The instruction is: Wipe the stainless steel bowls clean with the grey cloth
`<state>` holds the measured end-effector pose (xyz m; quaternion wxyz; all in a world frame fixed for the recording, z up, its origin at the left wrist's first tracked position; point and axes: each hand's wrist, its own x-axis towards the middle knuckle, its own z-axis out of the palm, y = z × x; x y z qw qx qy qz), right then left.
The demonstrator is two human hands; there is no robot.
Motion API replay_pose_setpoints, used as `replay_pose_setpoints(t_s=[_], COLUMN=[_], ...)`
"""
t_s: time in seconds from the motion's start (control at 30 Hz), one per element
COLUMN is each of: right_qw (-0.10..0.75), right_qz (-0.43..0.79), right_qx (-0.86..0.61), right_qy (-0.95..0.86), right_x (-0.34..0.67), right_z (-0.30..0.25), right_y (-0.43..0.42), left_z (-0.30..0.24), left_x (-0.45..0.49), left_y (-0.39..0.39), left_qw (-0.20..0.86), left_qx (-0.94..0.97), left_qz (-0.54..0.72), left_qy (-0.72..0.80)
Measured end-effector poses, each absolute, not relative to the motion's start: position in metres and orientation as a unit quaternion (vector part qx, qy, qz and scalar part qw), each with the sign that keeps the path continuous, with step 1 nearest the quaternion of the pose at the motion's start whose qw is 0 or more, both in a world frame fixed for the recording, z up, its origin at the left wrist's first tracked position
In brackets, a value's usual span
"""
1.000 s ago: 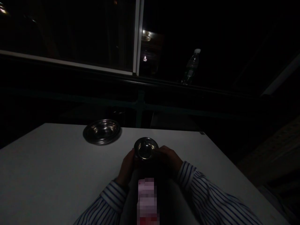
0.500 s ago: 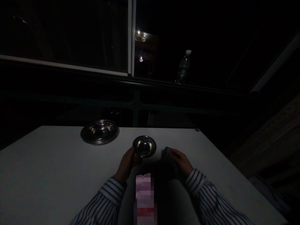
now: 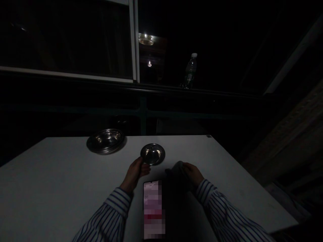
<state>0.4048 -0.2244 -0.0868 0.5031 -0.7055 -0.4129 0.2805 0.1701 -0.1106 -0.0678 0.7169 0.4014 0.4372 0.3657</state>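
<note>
A small round stainless steel bowl (image 3: 152, 154) faces up near the middle of the table, its inside catching the light. My left hand (image 3: 133, 173) pinches its left rim, with the other fingers curled below the rim. Whether the bowl touches the table I cannot tell. To the right, my right hand (image 3: 193, 173) is closed on a dark grey cloth (image 3: 178, 168), which hangs from the fingers apart from the bowl. Shadow hides much of the cloth's lower part.
A stack of larger steel bowls (image 3: 106, 141) stands at the back left of the white table (image 3: 75, 188). A lit phone (image 3: 152, 198), partly pixelated, lies near me between my forearms. Beyond the table, a plastic bottle (image 3: 191, 71) stands by the dark window.
The view has shifted slightly. My right hand has moved a little, and the cloth now spreads further left toward the bowl. More of my left fingers show below the bowl's rim.
</note>
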Motion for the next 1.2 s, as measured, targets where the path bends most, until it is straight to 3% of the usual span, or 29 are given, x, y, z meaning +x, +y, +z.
replay_pose_setpoints(t_s=[0.57,0.93,1.2], right_qw=[0.388,0.322,0.324], right_qz=[0.204,0.317,0.389], right_qx=[-0.733,-0.684,-0.676], right_qy=[-0.52,-0.572,-0.536], right_x=[0.421,0.411,0.4], right_z=[-0.052,-0.053,-0.058], right_y=[-0.231,-0.127,-0.111], left_z=[-0.062,-0.065,-0.065], left_x=[0.166,0.166,0.17], left_y=[-0.102,-0.087,-0.083], left_qw=[0.656,0.649,0.664], left_qx=[0.442,0.465,0.473], left_qz=[0.402,0.371,0.361], left_qy=[0.461,0.475,0.454])
